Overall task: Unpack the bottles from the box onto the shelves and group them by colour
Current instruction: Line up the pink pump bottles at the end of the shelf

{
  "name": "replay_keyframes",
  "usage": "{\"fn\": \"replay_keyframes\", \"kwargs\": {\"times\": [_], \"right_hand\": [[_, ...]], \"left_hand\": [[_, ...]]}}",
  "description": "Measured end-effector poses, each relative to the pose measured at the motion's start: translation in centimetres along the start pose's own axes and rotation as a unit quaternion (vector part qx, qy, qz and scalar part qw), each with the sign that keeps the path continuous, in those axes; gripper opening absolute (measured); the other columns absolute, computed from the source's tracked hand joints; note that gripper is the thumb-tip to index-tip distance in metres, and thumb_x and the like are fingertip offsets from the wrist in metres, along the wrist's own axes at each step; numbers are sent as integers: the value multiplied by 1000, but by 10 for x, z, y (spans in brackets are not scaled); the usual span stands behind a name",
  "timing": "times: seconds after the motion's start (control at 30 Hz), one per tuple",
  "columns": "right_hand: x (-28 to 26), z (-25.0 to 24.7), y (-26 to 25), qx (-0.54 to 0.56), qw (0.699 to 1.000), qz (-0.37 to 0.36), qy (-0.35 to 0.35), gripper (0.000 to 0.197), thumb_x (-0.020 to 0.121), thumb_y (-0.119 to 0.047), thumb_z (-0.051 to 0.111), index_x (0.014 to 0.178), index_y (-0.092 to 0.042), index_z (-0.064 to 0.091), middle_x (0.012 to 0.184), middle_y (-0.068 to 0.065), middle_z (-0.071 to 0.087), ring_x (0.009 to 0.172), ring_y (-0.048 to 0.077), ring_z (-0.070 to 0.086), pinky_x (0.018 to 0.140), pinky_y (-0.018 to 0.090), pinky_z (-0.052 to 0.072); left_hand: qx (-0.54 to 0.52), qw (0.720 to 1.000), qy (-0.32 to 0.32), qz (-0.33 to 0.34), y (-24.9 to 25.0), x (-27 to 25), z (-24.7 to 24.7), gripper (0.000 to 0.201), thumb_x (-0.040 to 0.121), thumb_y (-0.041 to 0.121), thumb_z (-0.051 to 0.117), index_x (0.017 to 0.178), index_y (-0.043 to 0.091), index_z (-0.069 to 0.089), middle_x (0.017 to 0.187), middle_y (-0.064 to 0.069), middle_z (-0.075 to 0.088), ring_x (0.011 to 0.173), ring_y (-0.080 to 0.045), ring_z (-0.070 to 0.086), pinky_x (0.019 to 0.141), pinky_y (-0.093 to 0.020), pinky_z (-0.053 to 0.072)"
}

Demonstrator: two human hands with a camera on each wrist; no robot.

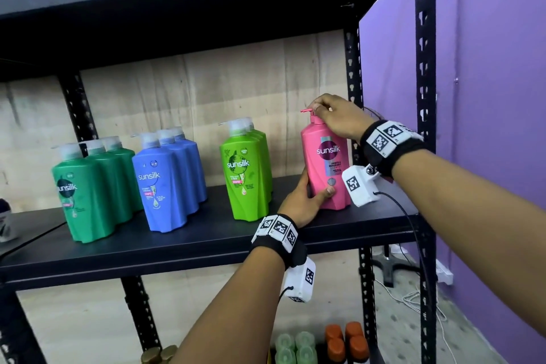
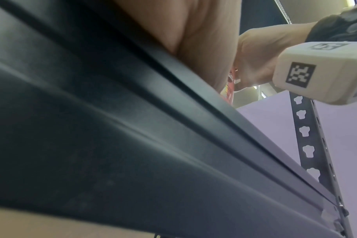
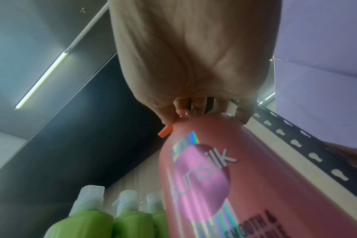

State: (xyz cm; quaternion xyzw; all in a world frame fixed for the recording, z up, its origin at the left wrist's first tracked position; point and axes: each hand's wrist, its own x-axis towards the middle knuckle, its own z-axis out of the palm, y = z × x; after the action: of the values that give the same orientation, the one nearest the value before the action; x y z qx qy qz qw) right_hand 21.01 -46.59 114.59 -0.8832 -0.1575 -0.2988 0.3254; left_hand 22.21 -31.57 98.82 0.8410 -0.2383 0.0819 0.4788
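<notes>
A: Head view first. The pink bottle (image 1: 325, 165) stands upright on the shelf (image 1: 206, 242), at about 3 o'clock from the lime green bottles (image 1: 246, 174), near them but apart. The right hand (image 1: 339, 121) curls over its pump head at 12 o'clock; the left hand (image 1: 304, 201) wraps the lower body from 8 o'clock, thumb across the front label.

B: And the other groups?

A: 3 blue bottles (image 1: 168, 183) and 3 dark green bottles (image 1: 91, 195) stand further toward 9 o'clock, each colour in its own row.

B: Left wrist view?

A: Mostly the shelf's front edge (image 2: 153, 145). The left hand's fingers are hidden there, and only a sliver of the pink bottle (image 2: 230, 83) shows at 1 o'clock.

B: Right wrist view?

A: The right hand (image 3: 194, 64) pinches the pump top, nozzle poking toward 9 o'clock; the pink bottle (image 3: 255, 177) fills the lower right, with the 3 lime green bottles (image 3: 116, 217) at 7 o'clock.

B: Risks?

A: I'd judge 2. Letting go of the top unevenly could tip the bottle, and it stands near the shelf's right end. Sliding it toward 9 o'clock could knock the lime green row.
</notes>
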Motion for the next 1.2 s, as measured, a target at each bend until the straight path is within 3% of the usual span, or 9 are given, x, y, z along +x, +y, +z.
{"fn": "replay_keyframes", "kwargs": {"times": [0.1,0.27,0.43,0.6,0.8,0.9,1.03,1.13,1.2], "right_hand": [[6,6,6,12,1000,-16,4,22,107,-31,44,112,-23,63,120,1,61,108,17,57,88,25,37],[9,16,15,48,998,-31,32,23,107,-31,43,113,-27,65,119,-5,56,114,14,54,105,30,38],[8,22,16,72,996,-32,48,23,107,-32,44,112,-28,65,122,-3,58,116,15,55,102,25,39],[6,22,14,73,995,-35,54,26,107,-32,43,115,-25,66,128,-1,58,124,22,52,114,40,35],[-1,26,11,75,993,-23,90,27,106,-33,46,120,-23,67,128,2,59,123,25,53,111,46,37],[-5,27,9,67,992,-10,103,30,105,-37,47,125,-25,65,129,1,59,124,25,53,110,49,39],[-11,25,10,67,988,-3,137,47,100,-38,56,144,-22,51,131,4,56,114,18,57,107,36,42],[-20,23,14,71,983,10,169,49,97,-37,61,142,-20,51,132,3,52,99,14,61,93,26,45],[-28,23,18,65,979,2,195,45,95,-31,63,137,-18,54,132,5,51,99,15,62,90,24,45]], "left_hand": [[1,1000,-3,-2,-2,2,0,83,92,60,62,158,43,15,146,8,56,135,-18,53,114,-36,40],[-2,1000,-14,-1,-3,4,0,84,94,57,60,160,42,10,150,7,53,138,-17,50,115,-35,38],[-7,1000,-15,1,-6,6,1,84,95,56,60,160,42,10,150,7,53,138,-17,49,115,-33,38],[-16,1000,-24,-6,-6,7,1,85,94,56,61,160,43,8,151,7,51,139,-18,49,117,-40,38],[-10,1000,-18,2,-6,6,1,84,95,57,60,160,43,9,150,9,52,137,-15,50,112,-29,37],[-12,1000,-19,7,-4,4,0,83,93,60,60,159,44,12,149,9,54,136,-15,52,115,-35,39],[20,999,30,20,-1,-3,-1,82,86,69,62,154,49,22,143,13,59,130,-12,56,101,-21,39],[44,995,80,42,1,-9,-1,77,83,68,66,150,44,37,136,11,64,122,-11,61,96,-17,41],[42,992,111,44,6,-12,-1,68,86,63,67,144,34,50,132,5,68,119,-14,64,99,-23,47]]}}
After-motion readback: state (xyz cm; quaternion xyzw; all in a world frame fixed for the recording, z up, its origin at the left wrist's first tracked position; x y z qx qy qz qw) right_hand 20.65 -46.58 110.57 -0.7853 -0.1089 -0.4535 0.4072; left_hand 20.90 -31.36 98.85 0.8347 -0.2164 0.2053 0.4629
